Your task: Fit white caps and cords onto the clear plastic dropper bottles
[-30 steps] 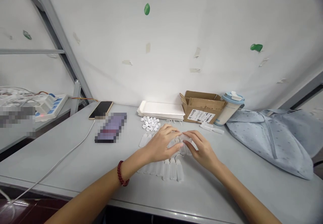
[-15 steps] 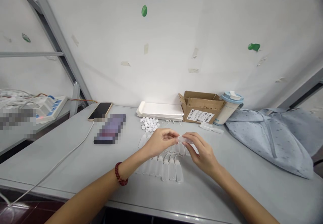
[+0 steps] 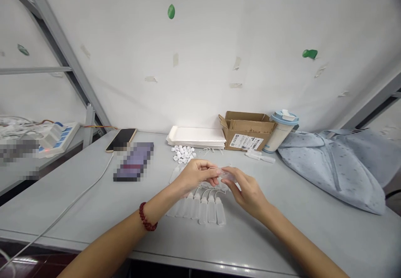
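Gripping a small translucent plastic bottle (image 3: 228,176) above the middle of the grey, smooth-topped surface (image 3: 257,251), two bare hands meet in front of the person. The right hand (image 3: 249,189) has its thumb and fingers bent around the bottle's body, its grip parted only by the bottle's width. The left hand (image 3: 200,175) has its grip pinched nearly together at the bottle's left end; I cannot tell which part lies between its fingertips. A dark red beaded bracelet (image 3: 148,217) circles the left wrist.

On the near side, just below the hands, a row of translucent plastic bottles (image 3: 203,211) lies side by side, with thin white curved strips at their tops. More pale pieces lie behind the hands, mostly hidden.

Far of the left hand sits a loose heap of small white caps (image 3: 182,154), near a flat stack of white packets (image 3: 197,137). To the right of the stack stands an open brown cardboard box (image 3: 250,131) with a white label, beside a cream cup with a light-blue lid (image 3: 280,134). A pale blue speckled cloth (image 3: 332,171) lies on the far right, and a black-screened phone (image 3: 121,139) on the far left.
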Tool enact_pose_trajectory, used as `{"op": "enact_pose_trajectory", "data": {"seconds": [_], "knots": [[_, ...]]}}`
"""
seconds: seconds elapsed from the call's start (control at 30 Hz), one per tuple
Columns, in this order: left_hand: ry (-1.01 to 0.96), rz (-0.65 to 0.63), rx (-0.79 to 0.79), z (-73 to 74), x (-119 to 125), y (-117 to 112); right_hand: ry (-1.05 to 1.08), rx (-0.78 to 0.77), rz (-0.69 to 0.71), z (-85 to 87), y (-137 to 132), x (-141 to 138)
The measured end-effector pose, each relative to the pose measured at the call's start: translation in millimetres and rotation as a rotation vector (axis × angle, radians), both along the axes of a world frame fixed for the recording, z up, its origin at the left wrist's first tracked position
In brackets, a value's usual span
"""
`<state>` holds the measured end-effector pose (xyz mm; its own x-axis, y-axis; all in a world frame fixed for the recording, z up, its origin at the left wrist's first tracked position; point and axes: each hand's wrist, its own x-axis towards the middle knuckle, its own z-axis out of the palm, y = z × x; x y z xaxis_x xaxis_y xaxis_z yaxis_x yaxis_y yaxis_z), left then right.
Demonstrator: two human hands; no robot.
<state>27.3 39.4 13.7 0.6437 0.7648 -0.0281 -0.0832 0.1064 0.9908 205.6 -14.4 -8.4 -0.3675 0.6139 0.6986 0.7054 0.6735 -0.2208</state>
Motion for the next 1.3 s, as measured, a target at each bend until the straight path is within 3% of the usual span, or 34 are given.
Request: {"op": "enact_pose_trajectory", "data": {"seconds": [0.2,0.4,0.5,0.7,0.8,0.97,1.3], "knots": [[0.048,0.063,0.033,-1.5,2.7,-1.8,-0.090,-0.107,-0.049,-4.0,-1.0,-2.5],[-0.007,0.059,0.103,1.5,5.0,-4.2,0.307,-0.514,-0.004,5.8,-4.3,-4.4],[0.057,0.116,0.295,3.6,4.8,-9.4,0.530,-0.689,0.075,11.4,-3.6,-5.3],[0.168,0.314,0.885,0.8,7.1,-19.0,0.797,-0.928,0.202,14.5,-2.1,-8.1],[0.199,0.340,1.124,-3.9,8.7,-19.0,0.876,-0.982,0.235,15.3,-2.9,-9.7],[0.313,0.272,1.325,-9.8,10.2,-16.3,0.943,-1.019,0.260,15.7,-3.7,-11.3],[0.335,0.237,1.390,-10.5,9.5,-21.3,0.858,-0.974,0.197,23.0,0.9,1.4]]}}
